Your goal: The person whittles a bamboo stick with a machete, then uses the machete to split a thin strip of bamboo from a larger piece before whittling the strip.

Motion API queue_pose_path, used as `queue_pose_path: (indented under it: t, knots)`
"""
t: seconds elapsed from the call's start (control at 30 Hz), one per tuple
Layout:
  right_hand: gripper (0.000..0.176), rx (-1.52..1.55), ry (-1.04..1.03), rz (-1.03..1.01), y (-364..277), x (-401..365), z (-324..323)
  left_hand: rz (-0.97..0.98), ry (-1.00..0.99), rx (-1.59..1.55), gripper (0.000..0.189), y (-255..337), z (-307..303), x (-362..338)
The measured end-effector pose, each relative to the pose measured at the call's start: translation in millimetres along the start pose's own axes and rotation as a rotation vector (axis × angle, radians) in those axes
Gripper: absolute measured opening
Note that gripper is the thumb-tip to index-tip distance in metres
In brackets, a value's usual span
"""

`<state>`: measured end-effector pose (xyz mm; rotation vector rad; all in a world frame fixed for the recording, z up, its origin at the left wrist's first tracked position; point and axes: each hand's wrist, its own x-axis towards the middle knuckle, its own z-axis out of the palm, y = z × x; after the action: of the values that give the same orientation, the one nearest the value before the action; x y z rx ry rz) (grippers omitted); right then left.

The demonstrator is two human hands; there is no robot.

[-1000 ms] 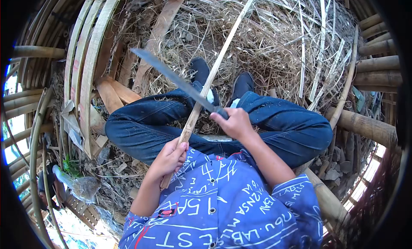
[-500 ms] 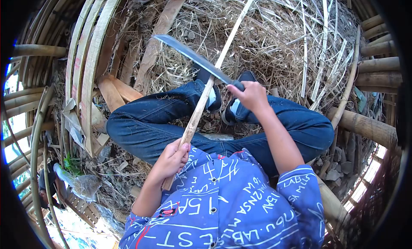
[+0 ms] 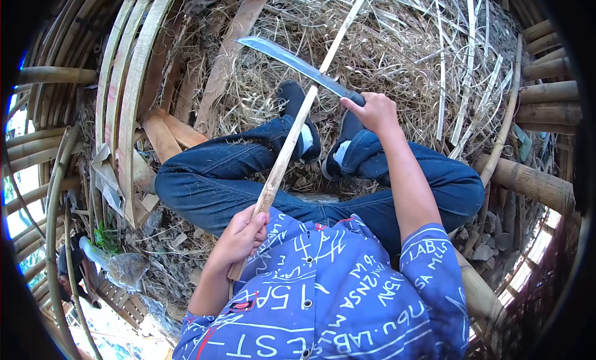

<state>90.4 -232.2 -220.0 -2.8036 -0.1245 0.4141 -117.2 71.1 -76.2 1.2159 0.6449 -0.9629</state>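
Blue white-lettered shirt (image 3: 323, 310), dark jeans (image 3: 205, 186)

Your left hand (image 3: 243, 234) sits just below the middle of the frame, fingers curled shut in a firm grip, elbow bent, forearm running down toward the lower left. Your right hand (image 3: 375, 112) is up right of centre, fist closed, with the arm stretched almost straight from the shoulder at lower right.
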Motion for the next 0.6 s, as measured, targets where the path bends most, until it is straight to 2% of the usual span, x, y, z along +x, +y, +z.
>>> queue_pose_path:
  t: [0.07, 0.1, 0.6]
  knots:
    - [0.076, 0.007, 0.016, -0.008, -1.0, 0.2, 1.5, -0.008, 0.003, 0.026, 0.020, 2.9, -2.3, -2.4]
    - [0.071, 0.016, -0.004, 0.004, -1.2, 0.9, 0.7, -0.010, -0.004, 0.016, 0.019, 5.1, -2.1, -4.2]
    - [0.072, 0.216, -0.027, 0.094, -11.4, -16.3, 15.4, -0.023, -0.008, 0.036, 0.017, -6.8, -2.3, 6.0]
